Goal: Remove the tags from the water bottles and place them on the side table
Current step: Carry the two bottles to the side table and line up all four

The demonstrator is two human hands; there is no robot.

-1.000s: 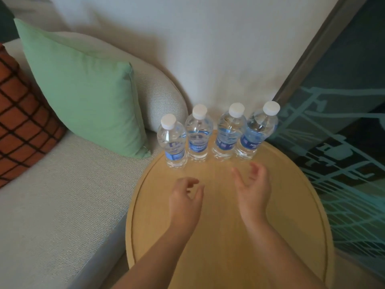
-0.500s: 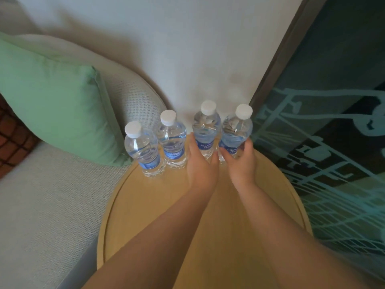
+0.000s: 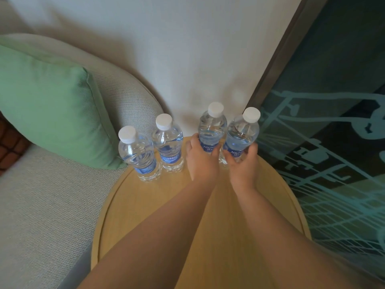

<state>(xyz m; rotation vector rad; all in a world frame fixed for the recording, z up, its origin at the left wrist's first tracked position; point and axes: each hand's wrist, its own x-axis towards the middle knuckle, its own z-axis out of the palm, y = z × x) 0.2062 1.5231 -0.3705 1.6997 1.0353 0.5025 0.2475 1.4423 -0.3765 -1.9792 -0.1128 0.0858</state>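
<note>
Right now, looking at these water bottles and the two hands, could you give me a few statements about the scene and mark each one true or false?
1. Four water bottles stand on the round wooden table. True.
2. The left hand grips the third bottle from the left. True.
3. The right hand rests flat on the table. False: it grips the rightmost bottle.
4. All the bottles have blue caps. False: the caps are white; the labels are blue.
5. A green cushion sits on the sofa left of the table. True.
6. The leftmost bottle lies on its side. False: it stands upright, untouched.
</note>
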